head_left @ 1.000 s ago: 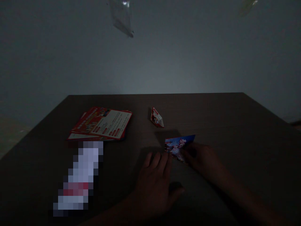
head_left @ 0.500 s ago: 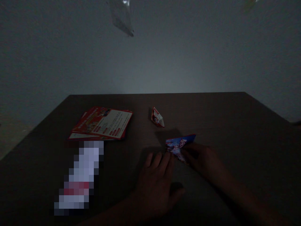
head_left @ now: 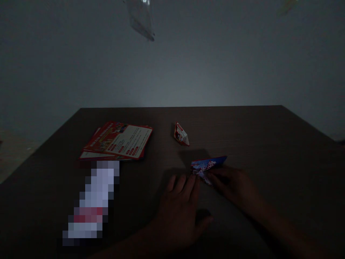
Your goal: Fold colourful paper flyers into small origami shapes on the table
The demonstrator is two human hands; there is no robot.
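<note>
A small piece of folded paper (head_left: 206,166), blue with white snowflakes, is bent partly upright in front of me. My right hand (head_left: 233,181) pinches its right side between thumb and fingers. Flat on the table lies my left hand (head_left: 179,205), fingers stretched out and thumb apart, its fingertips at the paper's lower left edge. Beyond the hands a small folded red and white paper piece (head_left: 181,135) stands on the table.
A stack of printed red and white leaflets (head_left: 118,142) lies on the left of the dark wooden table (head_left: 242,129). Nearer me is a blurred-out whitish screen-like object (head_left: 94,194). A clear plastic bag (head_left: 141,21) hangs on the wall behind.
The upper part of the blue paper has folded slightly further over toward me under my right hand. My left hand stays in place. The view has shifted very slightly.
</note>
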